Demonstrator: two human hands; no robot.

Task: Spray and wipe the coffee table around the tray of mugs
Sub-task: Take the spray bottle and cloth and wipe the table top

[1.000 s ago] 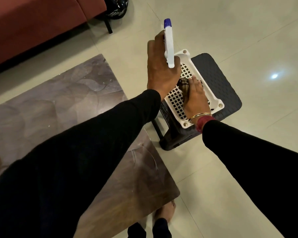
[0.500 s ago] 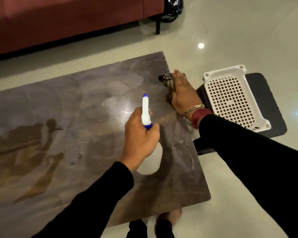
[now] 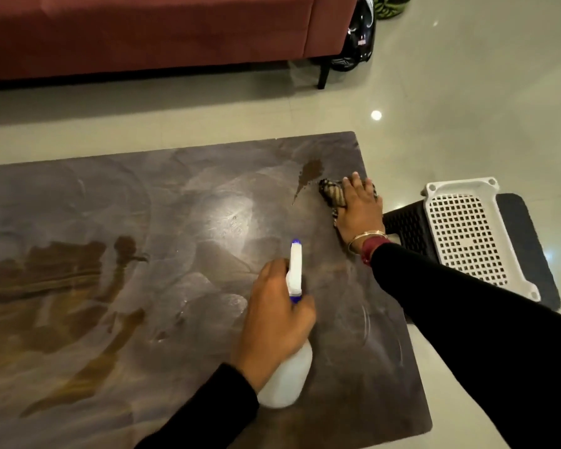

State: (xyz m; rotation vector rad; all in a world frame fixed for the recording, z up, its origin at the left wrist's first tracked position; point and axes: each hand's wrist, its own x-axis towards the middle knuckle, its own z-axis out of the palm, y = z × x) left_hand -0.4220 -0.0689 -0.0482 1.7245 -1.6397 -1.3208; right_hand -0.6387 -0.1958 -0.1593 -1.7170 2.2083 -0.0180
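Note:
The coffee table (image 3: 182, 241) has a dark marbled top with brown streaks and fills the left and middle of the view. My left hand (image 3: 276, 315) grips a white spray bottle (image 3: 289, 374) with a blue-tipped nozzle, held above the table's near right part, nozzle pointing away. My right hand (image 3: 358, 210) presses a striped brown cloth (image 3: 332, 194) onto the table's far right edge, fingers spread flat over it. A small brown patch lies just left of the cloth. No mugs are in view.
A white perforated plastic tray (image 3: 467, 234) sits empty on a black stool (image 3: 531, 254) right of the table. A red sofa (image 3: 149, 30) runs along the back, a dark helmet (image 3: 358, 37) beside its leg. Pale glossy floor tiles (image 3: 467, 108) surround everything.
My right hand carried the cloth from the white tray onto the table's far right edge. My left hand brought the spray bottle down from above the tray to over the table.

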